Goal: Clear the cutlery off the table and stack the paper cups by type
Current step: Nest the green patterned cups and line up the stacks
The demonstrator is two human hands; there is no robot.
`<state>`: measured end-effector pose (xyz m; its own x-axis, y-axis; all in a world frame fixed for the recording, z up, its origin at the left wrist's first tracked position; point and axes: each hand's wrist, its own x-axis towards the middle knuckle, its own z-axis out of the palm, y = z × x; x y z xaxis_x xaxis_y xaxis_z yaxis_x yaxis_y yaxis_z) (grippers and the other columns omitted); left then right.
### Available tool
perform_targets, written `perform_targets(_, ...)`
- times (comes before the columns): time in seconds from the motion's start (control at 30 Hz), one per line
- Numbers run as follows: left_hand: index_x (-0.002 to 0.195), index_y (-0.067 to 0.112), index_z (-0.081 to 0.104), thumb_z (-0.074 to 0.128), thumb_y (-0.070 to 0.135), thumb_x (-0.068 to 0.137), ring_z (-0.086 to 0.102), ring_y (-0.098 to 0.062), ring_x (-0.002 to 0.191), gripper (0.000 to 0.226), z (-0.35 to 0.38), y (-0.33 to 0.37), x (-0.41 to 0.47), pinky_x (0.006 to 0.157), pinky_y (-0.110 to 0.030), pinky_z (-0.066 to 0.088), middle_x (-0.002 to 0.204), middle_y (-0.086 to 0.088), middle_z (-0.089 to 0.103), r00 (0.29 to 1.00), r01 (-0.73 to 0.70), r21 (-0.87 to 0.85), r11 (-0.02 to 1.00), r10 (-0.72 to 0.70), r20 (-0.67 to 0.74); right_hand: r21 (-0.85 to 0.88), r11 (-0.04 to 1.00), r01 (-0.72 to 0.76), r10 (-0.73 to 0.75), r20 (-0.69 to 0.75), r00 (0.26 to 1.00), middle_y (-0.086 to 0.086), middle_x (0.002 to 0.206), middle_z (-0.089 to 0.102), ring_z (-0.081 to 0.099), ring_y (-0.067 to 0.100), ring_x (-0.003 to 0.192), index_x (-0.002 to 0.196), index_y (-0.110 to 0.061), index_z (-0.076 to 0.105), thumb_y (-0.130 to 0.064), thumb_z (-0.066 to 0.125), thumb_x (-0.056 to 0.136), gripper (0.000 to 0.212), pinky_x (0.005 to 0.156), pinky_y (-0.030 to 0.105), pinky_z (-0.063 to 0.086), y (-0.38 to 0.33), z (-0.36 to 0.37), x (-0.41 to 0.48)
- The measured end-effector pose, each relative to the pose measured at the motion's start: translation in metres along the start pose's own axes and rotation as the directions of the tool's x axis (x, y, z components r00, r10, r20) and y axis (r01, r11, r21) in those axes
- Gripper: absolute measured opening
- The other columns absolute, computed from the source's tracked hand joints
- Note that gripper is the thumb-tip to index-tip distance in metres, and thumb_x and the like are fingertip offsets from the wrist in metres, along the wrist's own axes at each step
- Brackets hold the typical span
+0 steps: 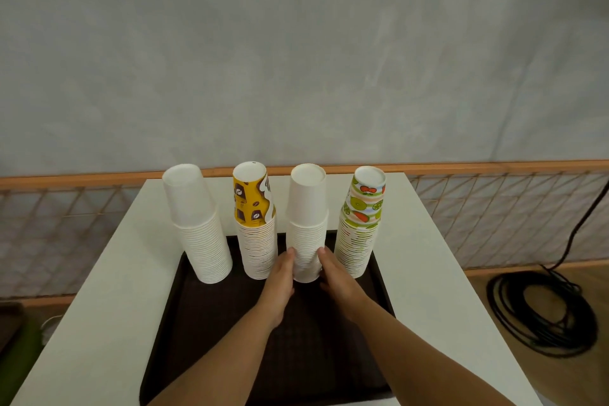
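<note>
Left hand [280, 277] and right hand [337, 275] press straight-fingered against the lower sides of the white cup stack [308, 208], third from left, seemingly light, crushable and topple-prone, best steadied low.

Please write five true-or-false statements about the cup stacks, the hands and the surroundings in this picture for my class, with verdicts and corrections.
1. The coffee-print stack stands upside down. True.
2. Both hands flank the fruit-print stack. False: the left hand and right hand flank the narrow white stack; the fruit-print stack stands to its right.
3. The narrow white stack stands on the dark tray. True.
4. Cutlery lies on the tray. False: none shows there.
5. A coiled black cable lies on the table. False: the black cable lies on the floor, right of the table.
</note>
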<state>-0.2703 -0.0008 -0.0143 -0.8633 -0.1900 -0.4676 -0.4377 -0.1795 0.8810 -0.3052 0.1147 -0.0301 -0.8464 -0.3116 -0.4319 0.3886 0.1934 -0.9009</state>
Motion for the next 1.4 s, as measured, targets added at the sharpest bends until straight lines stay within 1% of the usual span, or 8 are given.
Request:
perform_targets(0.53, 0.148, 0.021, 0.02, 0.035, 0.049, 0.096, 0.032, -0.024, 0.138, 0.061, 0.001, -0.009, 0.004, 0.114, -0.044, 0.029, 0.153, -0.002, 0.027, 0.999, 0.015, 0.047, 0.999, -0.013, -0.036, -0.101, 0.995, -0.005, 0.002, -0.026, 1.0, -0.003, 0.157, 0.021, 0.022, 0.022, 0.144, 0.15, -0.031, 0.016, -0.059, 0.03, 0.094, 0.065, 0.116, 0.049, 0.023, -0.002, 0.0, -0.001)
perform_targets(0.67, 0.131, 0.015, 0.04, 0.039, 0.035, 0.098, 0.05, -0.018, 0.111, 0.039, 0.007, -0.024, -0.008, 0.094, -0.034, 0.043, 0.121, -0.001, 0.051, 0.997, 0.021, 0.104, 0.994, -0.013, -0.073, -0.143, 0.987, -0.068, 0.053, -0.109, 0.993, 0.004, 0.152, 0.031, 0.034, 0.025, 0.138, 0.148, -0.022, 0.026, -0.046, 0.038, 0.098, 0.057, 0.113, 0.045, 0.032, 0.01, -0.014, -0.02)
perform_targets(0.73, 0.124, 0.014, 0.046, 0.039, 0.03, 0.099, 0.052, -0.014, 0.096, 0.031, 0.013, -0.031, -0.012, 0.089, -0.032, 0.045, 0.098, 0.004, 0.052, 0.998, 0.029, 0.131, 0.991, -0.021, -0.057, -0.194, 0.974, -0.114, 0.077, -0.186, 0.979, 0.007, 0.141, 0.046, 0.048, 0.023, 0.124, 0.14, -0.016, 0.04, -0.037, 0.043, 0.098, 0.048, 0.107, 0.042, 0.041, 0.016, -0.026, -0.029)
perform_targets(0.8, 0.123, 0.013, 0.051, 0.039, 0.028, 0.098, 0.051, -0.012, 0.093, 0.031, 0.022, -0.035, -0.014, 0.088, -0.032, 0.045, 0.093, 0.005, 0.051, 0.999, 0.033, 0.163, 0.986, -0.03, -0.019, -0.254, 0.959, -0.128, 0.048, -0.297, 0.954, 0.009, 0.129, 0.056, 0.055, 0.019, 0.108, 0.129, -0.011, 0.05, -0.029, 0.044, 0.098, 0.037, 0.1, 0.04, 0.047, 0.018, -0.038, -0.037)
perform_targets(0.9, 0.131, 0.019, 0.047, 0.037, 0.033, 0.099, 0.05, -0.014, 0.114, 0.037, 0.039, -0.034, -0.017, 0.104, -0.035, 0.041, 0.123, 0.001, 0.054, 0.999, -0.017, 0.218, 0.976, 0.007, 0.047, -0.253, 0.962, -0.106, -0.014, -0.432, 0.902, 0.01, 0.135, 0.051, 0.053, 0.023, 0.116, 0.134, -0.011, 0.045, -0.02, 0.04, 0.1, 0.036, 0.102, 0.037, 0.045, 0.012, -0.055, -0.043)
perform_targets(1.0, 0.146, 0.024, 0.029, 0.033, 0.037, 0.1, 0.034, -0.018, 0.137, 0.048, 0.055, -0.025, -0.014, 0.114, -0.042, 0.029, 0.15, -0.001, 0.033, 0.995, -0.066, 0.249, 0.966, 0.046, 0.085, -0.251, 0.967, -0.054, -0.049, -0.388, 0.92, 0.007, 0.151, 0.033, 0.036, 0.026, 0.137, 0.148, -0.017, 0.024, -0.015, 0.038, 0.1, 0.049, 0.11, 0.038, 0.033, 0.002, -0.066, -0.038)
perform_targets(1.13, 0.149, 0.027, 0.017, 0.028, 0.043, 0.1, 0.024, -0.018, 0.142, 0.053, 0.069, -0.015, -0.005, 0.117, -0.042, 0.022, 0.155, 0.0, 0.023, 0.992, -0.07, 0.212, 0.975, 0.046, 0.114, -0.223, 0.974, 0.046, -0.105, -0.261, 0.96, 0.001, 0.155, 0.028, 0.029, 0.023, 0.141, 0.15, -0.023, 0.018, -0.021, 0.041, 0.1, 0.055, 0.113, 0.039, 0.028, -0.005, -0.067, -0.029)
perform_targets(1.4, 0.149, 0.028, 0.021, 0.025, 0.043, 0.1, 0.024, -0.016, 0.142, 0.051, 0.08, -0.012, 0.005, 0.114, -0.034, 0.021, 0.154, 0.003, 0.026, 0.988, -0.099, 0.163, 0.982, 0.078, 0.134, -0.182, 0.979, 0.089, -0.123, -0.186, 0.975, -0.001, 0.153, 0.032, 0.033, 0.021, 0.139, 0.149, -0.025, 0.02, -0.029, 0.042, 0.099, 0.055, 0.112, 0.038, 0.031, -0.008, -0.067, -0.019)
